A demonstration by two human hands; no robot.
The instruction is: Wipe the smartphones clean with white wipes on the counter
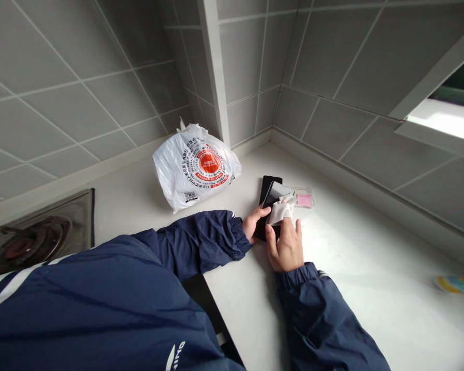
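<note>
My left hand (252, 222) is closed on the left edge of a dark phone (274, 194) with a glossy face. A crumpled white wipe (281, 211) lies against the phone's face, pressed there by the fingers of my right hand (287, 248). Under and behind the phone lies a flat black rectangular piece (269, 181) on the white counter; its kind I cannot make out. Just right of the phone is a clear thin case-like frame (311, 198) with a pink label (303, 200).
A white plastic bag (178, 170) with red and black print stands at the back left. Far left is a coil burner (31, 245) on a metal stove top. Grey tiled walls (251, 67) meet behind the counter (355, 257). A blurred colourful packet (458, 284) lies far right.
</note>
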